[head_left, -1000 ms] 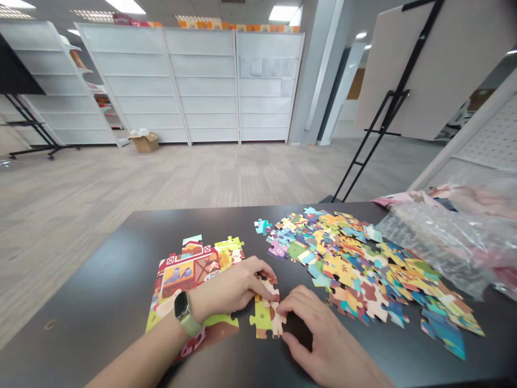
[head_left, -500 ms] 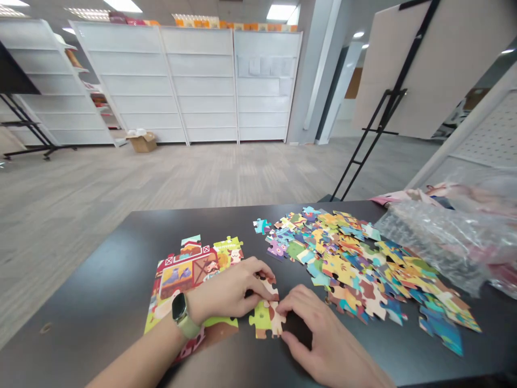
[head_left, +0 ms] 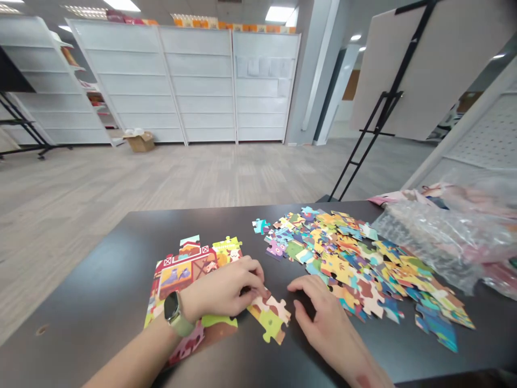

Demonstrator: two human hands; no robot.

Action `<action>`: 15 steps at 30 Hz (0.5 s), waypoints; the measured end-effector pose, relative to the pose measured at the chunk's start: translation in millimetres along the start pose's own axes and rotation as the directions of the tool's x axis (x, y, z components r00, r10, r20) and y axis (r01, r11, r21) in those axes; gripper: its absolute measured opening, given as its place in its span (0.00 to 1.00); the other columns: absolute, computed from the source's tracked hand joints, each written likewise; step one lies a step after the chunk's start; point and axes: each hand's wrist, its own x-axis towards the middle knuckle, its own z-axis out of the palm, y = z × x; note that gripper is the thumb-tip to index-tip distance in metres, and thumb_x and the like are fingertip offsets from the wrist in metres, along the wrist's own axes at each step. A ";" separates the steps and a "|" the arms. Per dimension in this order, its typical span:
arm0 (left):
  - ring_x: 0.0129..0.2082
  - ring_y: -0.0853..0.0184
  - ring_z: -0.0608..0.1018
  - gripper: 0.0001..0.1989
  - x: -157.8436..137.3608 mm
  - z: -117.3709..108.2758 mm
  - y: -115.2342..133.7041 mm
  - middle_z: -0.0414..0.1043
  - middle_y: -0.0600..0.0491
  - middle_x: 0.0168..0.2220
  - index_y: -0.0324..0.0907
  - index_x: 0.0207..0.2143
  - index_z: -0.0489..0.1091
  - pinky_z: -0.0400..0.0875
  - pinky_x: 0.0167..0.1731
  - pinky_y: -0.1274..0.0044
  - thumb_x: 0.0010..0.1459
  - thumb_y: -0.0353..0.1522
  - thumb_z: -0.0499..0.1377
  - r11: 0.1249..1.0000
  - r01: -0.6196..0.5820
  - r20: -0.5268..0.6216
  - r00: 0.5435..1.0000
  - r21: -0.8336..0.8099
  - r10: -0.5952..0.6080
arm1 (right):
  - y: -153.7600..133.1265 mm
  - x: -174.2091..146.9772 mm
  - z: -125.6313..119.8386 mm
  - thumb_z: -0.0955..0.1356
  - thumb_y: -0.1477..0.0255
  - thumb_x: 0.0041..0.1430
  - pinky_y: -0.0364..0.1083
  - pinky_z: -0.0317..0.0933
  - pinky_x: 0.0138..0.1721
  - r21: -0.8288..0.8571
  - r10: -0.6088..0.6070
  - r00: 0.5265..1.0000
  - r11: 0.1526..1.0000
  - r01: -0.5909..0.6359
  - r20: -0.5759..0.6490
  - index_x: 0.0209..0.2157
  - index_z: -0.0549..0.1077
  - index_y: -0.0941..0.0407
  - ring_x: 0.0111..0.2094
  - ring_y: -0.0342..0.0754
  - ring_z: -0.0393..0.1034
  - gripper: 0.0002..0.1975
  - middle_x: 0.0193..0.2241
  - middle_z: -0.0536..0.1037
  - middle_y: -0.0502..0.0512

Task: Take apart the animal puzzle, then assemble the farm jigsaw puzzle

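A small joined strip of puzzle pieces (head_left: 271, 317), green with brown and white patches, lies tilted on the dark table. My left hand (head_left: 242, 285), with a watch (head_left: 173, 308) on its wrist, has its fingers closed on the strip's upper end. Just right of the strip, my right hand (head_left: 317, 312) rests with thumb and forefinger apart, holding nothing. Partly under my left arm is the joined farm puzzle (head_left: 177, 277) with a red barn. A green section (head_left: 226, 248) with a white animal adjoins its upper right.
Loose puzzle pieces (head_left: 343, 258) are heaped on the right, with one blue piece (head_left: 260, 226) at the heap's far left. Crumpled clear plastic (head_left: 432, 237) lies at the table's right edge. Beyond the table stand an easel (head_left: 375, 118) and white shelves (head_left: 197, 86).
The strip has turned, its near end swinging right. My right hand has let go of it and moved slightly right. My left hand has shifted a little left.
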 end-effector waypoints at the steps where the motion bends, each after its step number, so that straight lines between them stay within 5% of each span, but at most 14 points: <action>1: 0.43 0.65 0.76 0.13 -0.6 -1.0 0.4 0.71 0.52 0.43 0.46 0.41 0.79 0.70 0.48 0.75 0.60 0.24 0.59 1.000 0.012 0.010 1.000 0.006 -0.012 | 1.4 0.3 0.2 0.61 0.81 0.59 0.52 0.66 0.46 -0.007 0.014 1.000 1.000 -0.015 -0.012 0.41 0.70 0.54 0.45 0.52 0.70 0.13 0.41 0.75 0.55; 9: 0.32 0.70 0.76 0.09 -1.7 -0.4 1.1 0.70 0.54 0.41 0.45 0.39 0.79 0.71 0.37 0.79 0.56 0.28 0.64 0.998 0.060 0.057 0.997 -0.022 -0.058 | -8.0 -3.3 -6.0 0.64 0.76 0.59 0.55 0.65 0.52 -0.034 -0.030 0.997 0.999 0.033 0.077 0.46 0.70 0.54 0.51 0.55 0.68 0.13 0.47 0.74 0.59; 15: 0.33 0.68 0.76 0.18 -2.6 0.5 -0.1 0.70 0.52 0.42 0.43 0.50 0.74 0.72 0.37 0.78 0.56 0.33 0.65 0.996 0.088 0.057 0.995 -0.009 -0.087 | -6.7 -5.0 -2.0 0.69 0.73 0.54 0.61 0.57 0.60 -0.116 -0.006 0.992 0.993 0.021 0.128 0.53 0.71 0.54 0.60 0.60 0.60 0.23 0.58 0.67 0.61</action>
